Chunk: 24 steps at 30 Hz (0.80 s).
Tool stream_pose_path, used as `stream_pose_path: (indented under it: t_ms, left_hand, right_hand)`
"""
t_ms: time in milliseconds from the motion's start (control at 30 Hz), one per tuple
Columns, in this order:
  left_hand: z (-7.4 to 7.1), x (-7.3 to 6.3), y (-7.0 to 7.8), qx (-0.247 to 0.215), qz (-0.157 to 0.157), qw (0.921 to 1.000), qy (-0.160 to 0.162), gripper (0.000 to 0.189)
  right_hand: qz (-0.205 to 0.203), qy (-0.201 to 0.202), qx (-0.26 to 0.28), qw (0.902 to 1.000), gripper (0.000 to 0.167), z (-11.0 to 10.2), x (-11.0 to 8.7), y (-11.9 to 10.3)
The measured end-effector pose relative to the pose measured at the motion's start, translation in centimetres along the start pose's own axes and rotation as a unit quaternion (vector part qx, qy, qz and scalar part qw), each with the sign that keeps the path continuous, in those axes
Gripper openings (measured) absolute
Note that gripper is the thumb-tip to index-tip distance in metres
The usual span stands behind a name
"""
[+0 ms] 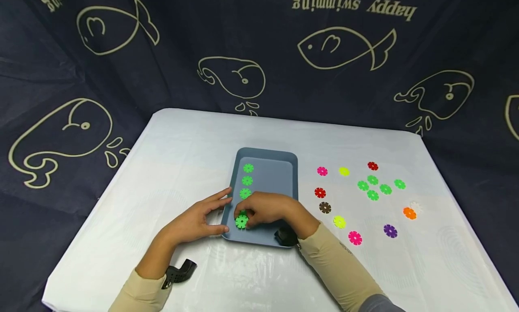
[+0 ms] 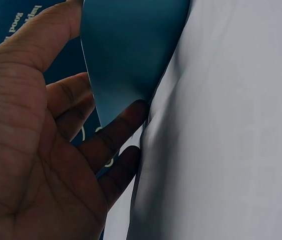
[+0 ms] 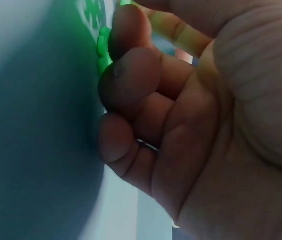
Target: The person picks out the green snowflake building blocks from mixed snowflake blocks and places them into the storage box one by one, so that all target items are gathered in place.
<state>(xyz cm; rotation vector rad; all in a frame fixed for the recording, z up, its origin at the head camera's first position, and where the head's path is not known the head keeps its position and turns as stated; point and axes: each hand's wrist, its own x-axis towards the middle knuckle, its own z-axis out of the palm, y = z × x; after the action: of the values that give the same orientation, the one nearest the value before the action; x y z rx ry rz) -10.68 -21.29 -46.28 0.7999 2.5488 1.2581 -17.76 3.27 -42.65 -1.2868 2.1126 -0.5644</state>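
Before a navy cloth reading "happy swimming" upside down at upper right, the right hand pinches a bright green, notched disc in the lower-centre blue-grey tray, the left hand touching its left rim, fingers apart.

Head vw bright, slight tablecloth glare; wrist vws dimmer, R blurry.

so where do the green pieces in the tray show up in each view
Head: the green pieces run down the left side of the tray, the nearest at the right hand.
Left wrist: not in it.
Right wrist: near the top, left of centre, partly hidden behind the fingers.
Shared landmark: the tray, central in head, top centre in left wrist, blurred along the left in right wrist.
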Motion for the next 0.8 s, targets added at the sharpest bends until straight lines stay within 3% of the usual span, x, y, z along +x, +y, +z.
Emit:
stream_pose_path:
  t_ms: [800]
  left_hand:
    - [-0.06,0.08,0.05,-0.010,-0.001,1.0000,0.001,0.077]
  right_hand:
    - [0.007,-0.015,0.007,0.9998,0.032,0.38,0.33,0.24]
